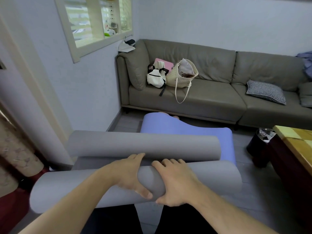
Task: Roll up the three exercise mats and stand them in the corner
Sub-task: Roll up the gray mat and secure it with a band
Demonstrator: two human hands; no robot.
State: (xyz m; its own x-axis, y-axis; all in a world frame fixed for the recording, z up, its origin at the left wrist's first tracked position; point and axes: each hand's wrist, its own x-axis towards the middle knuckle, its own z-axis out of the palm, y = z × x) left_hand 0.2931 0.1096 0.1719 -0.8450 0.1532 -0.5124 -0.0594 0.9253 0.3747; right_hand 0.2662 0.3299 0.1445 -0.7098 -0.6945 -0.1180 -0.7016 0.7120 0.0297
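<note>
A grey exercise mat lies rolled across the floor just in front of me. My left hand and my right hand both grip its middle, fingers over the top and thumbs underneath. Just beyond it lies a second grey roll, which may be the far end of the same mat. A blue mat lies flat and rumpled on the floor behind, partly hidden by the grey rolls.
A grey sofa runs along the back wall with a white backpack, a tote bag and a checked cushion. A black bin and a wooden table stand on the right. A curtain hangs at left.
</note>
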